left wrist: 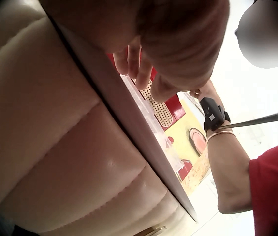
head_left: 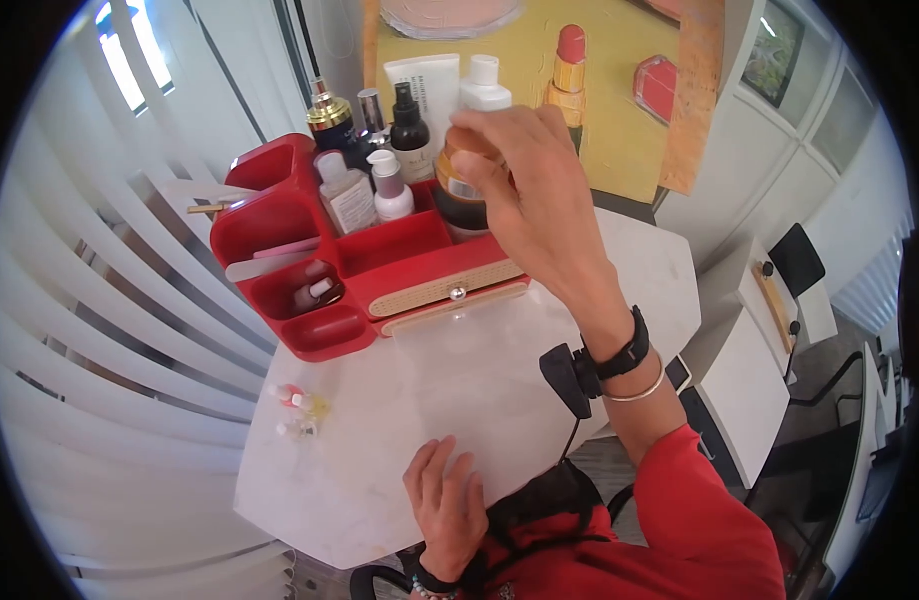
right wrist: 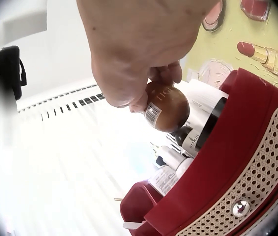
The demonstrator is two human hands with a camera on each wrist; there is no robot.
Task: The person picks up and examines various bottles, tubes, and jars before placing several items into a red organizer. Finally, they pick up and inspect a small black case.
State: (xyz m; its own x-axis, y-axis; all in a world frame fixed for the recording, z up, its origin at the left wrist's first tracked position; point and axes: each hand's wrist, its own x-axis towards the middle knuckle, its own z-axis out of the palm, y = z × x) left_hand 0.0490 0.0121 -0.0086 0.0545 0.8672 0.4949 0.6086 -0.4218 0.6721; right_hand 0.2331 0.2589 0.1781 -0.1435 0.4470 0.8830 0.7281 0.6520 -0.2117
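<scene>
My right hand [head_left: 540, 190] grips a rounded amber-brown jar [right wrist: 171, 110] with a barcode label, its fingers around the top. The jar is over the back right compartment of a red cosmetics organizer [head_left: 395, 255], and a dark jar [head_left: 465, 215] shows just beneath it. Beside it stand a black spray bottle [head_left: 410, 135], a white tube [head_left: 430, 90] and a white-capped bottle [head_left: 485, 88]. Near the table's front edge my left hand [head_left: 448, 510] lies with relaxed fingers, holding nothing.
The organizer's woven-front drawer [head_left: 450, 288] has a round metal knob. Left of it on the white table [head_left: 360, 480] lie several small bottles [head_left: 300, 402]. A pump bottle [head_left: 390, 190] and a clear bottle [head_left: 348, 195] stand in the organizer. Behind leans a painting [head_left: 620, 140]; vertical blinds [head_left: 110, 330] hang left.
</scene>
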